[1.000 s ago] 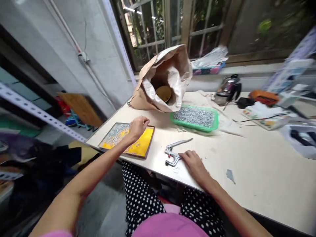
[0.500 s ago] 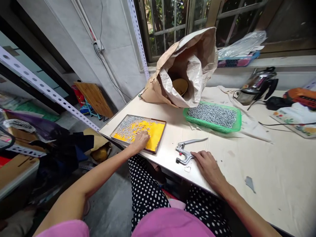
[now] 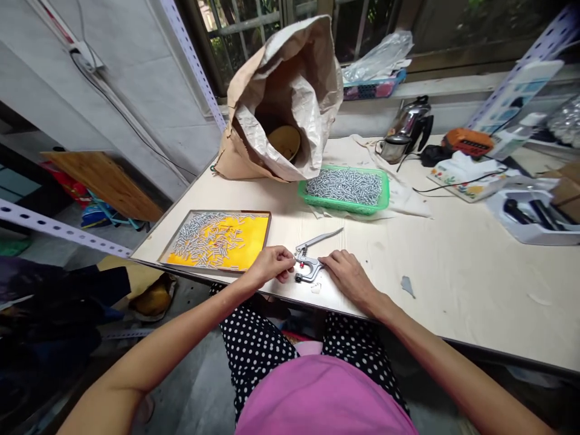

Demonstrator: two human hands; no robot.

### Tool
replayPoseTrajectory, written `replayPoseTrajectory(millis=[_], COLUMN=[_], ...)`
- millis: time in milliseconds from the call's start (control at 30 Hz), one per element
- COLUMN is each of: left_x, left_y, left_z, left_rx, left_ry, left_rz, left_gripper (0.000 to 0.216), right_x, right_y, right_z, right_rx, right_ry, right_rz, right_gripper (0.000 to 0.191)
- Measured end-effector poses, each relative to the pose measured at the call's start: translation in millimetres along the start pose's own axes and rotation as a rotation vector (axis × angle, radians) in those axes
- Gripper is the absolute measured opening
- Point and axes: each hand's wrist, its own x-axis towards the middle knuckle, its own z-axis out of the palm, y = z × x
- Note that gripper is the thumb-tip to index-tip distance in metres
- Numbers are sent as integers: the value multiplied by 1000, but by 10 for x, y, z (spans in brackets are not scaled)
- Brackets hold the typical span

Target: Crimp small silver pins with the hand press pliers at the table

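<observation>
A pair of grey hand-press pliers (image 3: 312, 266) with a red tip in its jaw lies on the table, its upper handle raised. My right hand (image 3: 348, 275) rests on the tabletop with its fingers closed over the lower handle. Beside the jaw, my left hand (image 3: 274, 266) is pinched together; whatever is between its fingertips is too small to make out. To its left lies a shallow tray (image 3: 268, 226) with a yellow bottom, and small silver metal pins (image 3: 194, 241) are scattered in it, thickest on the left side.
Behind the pliers stands a green basket (image 3: 384, 196) full of similar metal pieces. A large open paper sack (image 3: 244, 139) leans beside it. Further right are a metal kettle (image 3: 408, 124), an orange tool (image 3: 469, 142) and a white bin (image 3: 521, 229). A grey scrap (image 3: 408, 286) lies near my right forearm.
My left hand has left the tray and moved right to the pliers' jaw, fingers pinched. My right hand stays at the handle. The view has turned to the right.
</observation>
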Motion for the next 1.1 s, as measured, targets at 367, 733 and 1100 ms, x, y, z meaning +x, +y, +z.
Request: replayPoseTrajectory(millis=[367, 733, 1100], left_x=[221, 287, 355], left_y=[-134, -106, 0], left_z=[114, 144, 114], left_rx=[149, 148, 194], left_ry=[-128, -160, -267], left_rz=[-67, -156, -271], left_gripper=[33, 32, 31], right_x=[10, 12, 14], right_y=[-41, -10, -7], right_z=[-61, -56, -13], right_rx=[15, 46, 45], right_ry=[-11, 15, 0], right_rz=[43, 25, 44], right_gripper=[26, 28, 27])
